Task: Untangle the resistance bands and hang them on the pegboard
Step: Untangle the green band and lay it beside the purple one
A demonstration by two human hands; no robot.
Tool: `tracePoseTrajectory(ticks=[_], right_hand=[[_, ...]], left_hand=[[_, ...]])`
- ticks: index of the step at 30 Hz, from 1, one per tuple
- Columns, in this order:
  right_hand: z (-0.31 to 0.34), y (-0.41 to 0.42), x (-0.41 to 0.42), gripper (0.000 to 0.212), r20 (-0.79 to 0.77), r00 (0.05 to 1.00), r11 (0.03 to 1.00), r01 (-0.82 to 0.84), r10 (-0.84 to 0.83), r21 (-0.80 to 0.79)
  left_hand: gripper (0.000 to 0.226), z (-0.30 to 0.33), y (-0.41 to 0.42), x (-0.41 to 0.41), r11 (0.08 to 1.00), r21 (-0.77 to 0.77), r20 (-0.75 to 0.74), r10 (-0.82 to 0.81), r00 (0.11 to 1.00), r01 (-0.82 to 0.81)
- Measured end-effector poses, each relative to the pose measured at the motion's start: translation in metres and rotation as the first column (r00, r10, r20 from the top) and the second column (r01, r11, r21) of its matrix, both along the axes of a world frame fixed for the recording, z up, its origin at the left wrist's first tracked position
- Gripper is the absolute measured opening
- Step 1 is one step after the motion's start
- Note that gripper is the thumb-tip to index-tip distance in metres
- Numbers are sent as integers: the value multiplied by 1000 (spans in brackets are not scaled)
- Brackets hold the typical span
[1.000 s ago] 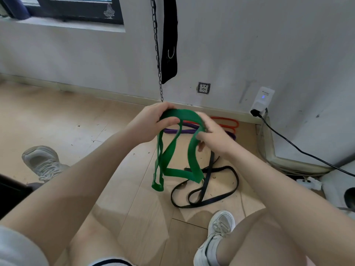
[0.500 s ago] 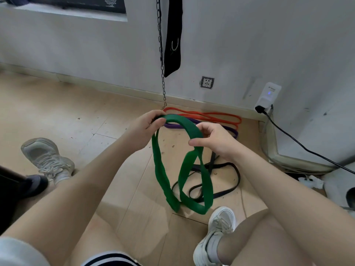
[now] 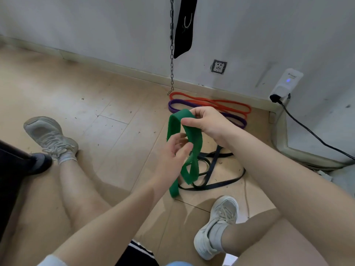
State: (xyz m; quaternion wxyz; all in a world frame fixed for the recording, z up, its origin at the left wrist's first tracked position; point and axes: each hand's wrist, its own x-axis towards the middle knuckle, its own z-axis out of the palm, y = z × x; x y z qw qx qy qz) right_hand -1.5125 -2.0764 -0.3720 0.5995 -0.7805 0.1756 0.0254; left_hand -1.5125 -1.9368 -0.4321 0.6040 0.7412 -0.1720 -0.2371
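A wide green resistance band (image 3: 173, 123) hangs twisted in front of me, above the wooden floor. My right hand (image 3: 208, 122) pinches its top loop between thumb and fingers. My left hand (image 3: 173, 150) sits lower, fingers spread and touching the band's middle strands without a clear grip. A thin black band (image 3: 211, 169) lies tangled on the floor under the green one. A red band (image 3: 221, 102) and a purple band (image 3: 236, 120) lie flat by the wall. No pegboard is in view.
A metal chain (image 3: 172, 54) with a hook and a black strap (image 3: 185, 25) hang against the wall. A wall socket (image 3: 219, 66), a white plug-in device (image 3: 286, 83) and its black cable (image 3: 317, 137) are at right. My shoes (image 3: 50, 137) (image 3: 219, 225) rest on the floor.
My left hand has let go of the top of the green band and dropped to its middle. My right hand now holds the top loop alone. The view has tilted down.
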Motion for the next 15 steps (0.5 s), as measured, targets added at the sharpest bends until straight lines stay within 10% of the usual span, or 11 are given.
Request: tracePoseTrajectory(ticks=[15], right_hand=[[-20, -20, 15, 16, 93, 978, 941, 151, -187, 302]], left_hand=[[17, -9, -6, 9, 999, -31, 9, 31, 999, -31]])
